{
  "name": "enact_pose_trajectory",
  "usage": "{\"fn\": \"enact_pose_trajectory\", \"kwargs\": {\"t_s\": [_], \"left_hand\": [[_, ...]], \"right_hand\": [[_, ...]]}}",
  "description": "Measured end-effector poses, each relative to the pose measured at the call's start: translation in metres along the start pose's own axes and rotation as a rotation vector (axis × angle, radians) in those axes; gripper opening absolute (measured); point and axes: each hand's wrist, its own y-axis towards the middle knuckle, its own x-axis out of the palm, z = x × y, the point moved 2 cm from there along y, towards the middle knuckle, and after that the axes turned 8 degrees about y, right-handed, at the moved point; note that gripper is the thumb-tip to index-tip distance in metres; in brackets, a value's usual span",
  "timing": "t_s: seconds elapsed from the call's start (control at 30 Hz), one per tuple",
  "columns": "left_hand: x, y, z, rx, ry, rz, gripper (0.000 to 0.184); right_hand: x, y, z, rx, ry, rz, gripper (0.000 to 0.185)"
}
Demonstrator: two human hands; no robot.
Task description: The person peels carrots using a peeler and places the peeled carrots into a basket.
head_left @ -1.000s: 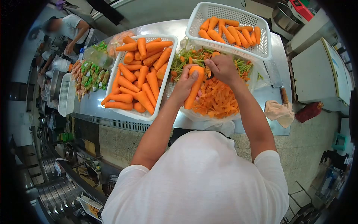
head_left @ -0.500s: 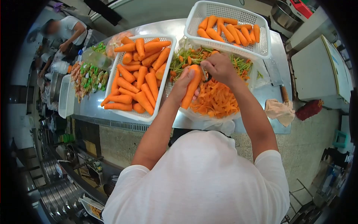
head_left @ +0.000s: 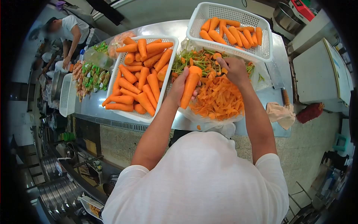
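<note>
My left hand point(head_left: 179, 86) is wrapped around a large carrot point(head_left: 190, 89), held tilted with its thick end away from me. Just right of it, my right hand point(head_left: 235, 70) is closed on a peeler point(head_left: 220, 71), mostly hidden by the fingers and apart from the carrot. Beneath my hands lies a heap of orange carrot peelings point(head_left: 218, 99) on clear plastic. Green carrot tops and cut ends point(head_left: 194, 58) are piled just beyond it.
Left stands a white basket point(head_left: 174, 50) full of carrots; another white basket point(head_left: 229, 8) with fewer carrots is at the back. A cleaver point(head_left: 275, 76) and a cloth point(head_left: 281, 115) lie at right. Bagged vegetables point(head_left: 91, 76) sit far left, near a co-worker point(head_left: 72, 31).
My right hand has moved right, drawing the peeler off the carrot. The left hand still grips the carrot, now turned slightly. The whole view has shifted a little.
</note>
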Motion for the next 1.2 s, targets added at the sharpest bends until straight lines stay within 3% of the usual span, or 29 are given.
{"fn": "enact_pose_trajectory", "kwargs": {"t_s": [0.07, 0.13, 0.23, 0.3, 0.37, 0.5, 0.63, 0.77, 0.87, 0.97, 1.03, 1.2], "left_hand": [[-0.005, 0.01, -0.001, -0.059, 0.106, 0.056, 0.071], [0.028, 0.012, 0.028, 0.458, -0.224, 0.008, 0.07], [0.057, -0.01, 0.065, 0.549, -0.45, 0.046, 0.069], [0.04, -0.005, 0.065, 0.444, -0.388, 0.008, 0.062], [0.004, 0.02, 0.039, 0.167, -0.288, -0.127, 0.047], [0.013, 0.029, 0.02, 0.082, -0.416, -0.006, 0.04], [0.013, 0.03, 0.007, 0.004, -0.34, -0.046, 0.042], [0.031, 0.024, 0.003, 0.0, -0.352, 0.046, 0.039], [0.025, 0.017, -0.002, -0.024, -0.269, -0.008, 0.038], [0.015, 0.01, -0.008, 0.018, -0.279, -0.012, 0.036], [0.014, 0.018, -0.002, 0.094, -0.325, 0.12, 0.036], [0.015, 0.018, 0.002, 0.18, -0.174, 0.182, 0.037]], "right_hand": [[0.004, -0.006, 0.005, 0.029, -0.019, -0.011, 0.064], [0.005, -0.01, 0.016, 0.061, 0.035, 0.037, 0.064], [-0.002, -0.028, 0.018, 0.078, 0.181, 0.131, 0.062], [-0.014, -0.025, 0.012, 0.03, 0.273, 0.202, 0.061], [-0.02, -0.03, 0.007, -0.044, 0.212, 0.144, 0.058], [-0.02, -0.033, -0.009, -0.151, 0.199, 0.165, 0.054], [-0.012, -0.039, -0.047, -0.382, 0.055, 0.162, 0.045], [0.003, -0.039, -0.067, -0.563, -0.009, 0.122, 0.043], [0.002, -0.019, -0.042, -0.541, -0.084, 0.222, 0.042], [-0.007, -0.018, -0.054, -0.532, -0.055, 0.186, 0.042], [-0.002, -0.023, -0.064, -0.543, -0.049, 0.183, 0.042], [0.014, -0.026, -0.063, -0.476, -0.012, 0.169, 0.041]]}}
